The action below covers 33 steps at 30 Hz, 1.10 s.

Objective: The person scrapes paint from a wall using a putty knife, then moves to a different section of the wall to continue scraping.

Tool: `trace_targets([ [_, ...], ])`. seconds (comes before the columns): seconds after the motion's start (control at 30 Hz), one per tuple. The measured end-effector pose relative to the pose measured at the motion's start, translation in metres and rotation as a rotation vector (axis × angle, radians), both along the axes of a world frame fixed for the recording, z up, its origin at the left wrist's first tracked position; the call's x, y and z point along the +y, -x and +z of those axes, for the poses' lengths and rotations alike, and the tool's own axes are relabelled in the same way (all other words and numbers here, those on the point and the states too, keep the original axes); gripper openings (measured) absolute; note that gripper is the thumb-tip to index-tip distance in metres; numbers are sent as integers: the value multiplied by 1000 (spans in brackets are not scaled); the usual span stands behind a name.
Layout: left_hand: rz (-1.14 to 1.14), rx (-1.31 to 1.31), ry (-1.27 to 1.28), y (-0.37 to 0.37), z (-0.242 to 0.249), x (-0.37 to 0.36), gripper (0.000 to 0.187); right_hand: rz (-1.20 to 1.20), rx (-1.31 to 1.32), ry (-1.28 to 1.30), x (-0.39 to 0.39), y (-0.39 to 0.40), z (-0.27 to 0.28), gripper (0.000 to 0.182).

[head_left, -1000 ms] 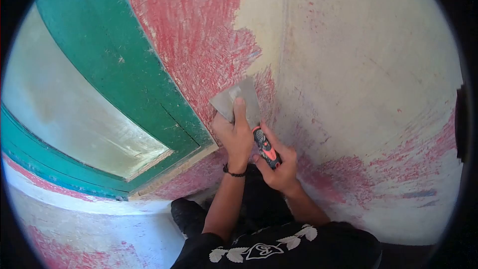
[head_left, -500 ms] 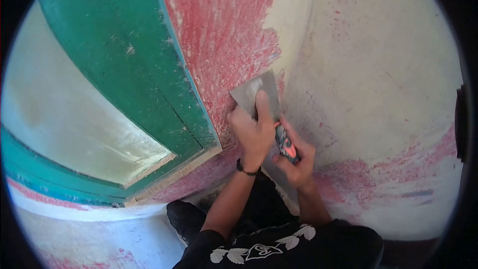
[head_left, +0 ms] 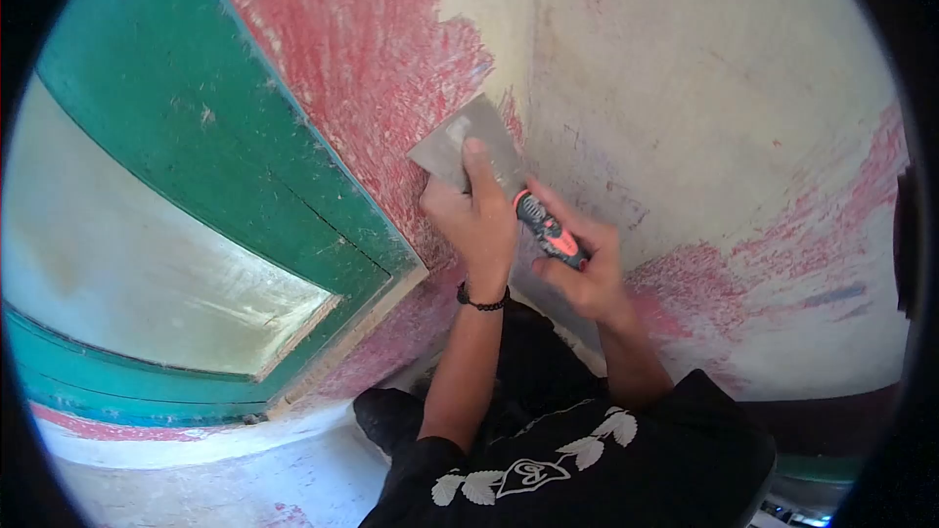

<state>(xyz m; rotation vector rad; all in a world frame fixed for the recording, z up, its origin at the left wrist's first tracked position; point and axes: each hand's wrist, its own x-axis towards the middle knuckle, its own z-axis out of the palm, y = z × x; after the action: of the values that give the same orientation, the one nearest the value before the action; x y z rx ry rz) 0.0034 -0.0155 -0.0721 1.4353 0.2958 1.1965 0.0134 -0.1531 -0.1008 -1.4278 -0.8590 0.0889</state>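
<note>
A wide-bladed scraper (head_left: 501, 137) lies against the wall where red paint borders cream. My left hand (head_left: 479, 225), with a dark bead bracelet at the wrist, grips the metal blade, thumb laid flat on its face and fingers curled at its lower left edge. The black and orange handle (head_left: 554, 233) slants down to the right. Around its lower end, my right hand (head_left: 585, 264) is closed, the index finger stretched along the handle toward the blade. The blade's leading edge points up along the wall.
Left of my hands stands a green wooden frame (head_left: 205, 127) around a pale panel (head_left: 147, 244). Patchy red paint (head_left: 333, 20) covers the wall beside it. A beige wall (head_left: 685, 78) meets it at a corner on the right, with red smears lower down. My knees are below.
The view has shifted, so the frame and walls sit farther left. Both hands still hold the scraper, whose handle now slants more to the right.
</note>
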Motion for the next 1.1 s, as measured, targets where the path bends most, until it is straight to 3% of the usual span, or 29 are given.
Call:
trace_targets([
  [0.13,35,-55,-114,-9,-3,10,29,20,-69,-126,11,-2,-12,73],
  [0.3,38,-11,-46,0,-6,1,29,29,43,-44,4,3,-14,72],
  [0.4,27,-26,-69,-11,7,6,29,6,-85,-172,12,-3,-9,71],
  [0.53,31,73,-56,-8,19,3,28,-23,-37,-178,11,-1,-1,70],
  [0.63,30,-66,-27,-6,5,-1,26,-19,-78,-157,9,-1,-5,69],
  [0.8,-39,-40,54,-5,3,2,25,-5,-45,-115,1,5,5,68],
  [0.9,-65,-49,55,1,-3,1,25,-41,-58,-269,17,9,-19,67],
  [1.1,-108,-68,94,-2,4,-3,26,61,57,-169,9,1,-13,69],
])
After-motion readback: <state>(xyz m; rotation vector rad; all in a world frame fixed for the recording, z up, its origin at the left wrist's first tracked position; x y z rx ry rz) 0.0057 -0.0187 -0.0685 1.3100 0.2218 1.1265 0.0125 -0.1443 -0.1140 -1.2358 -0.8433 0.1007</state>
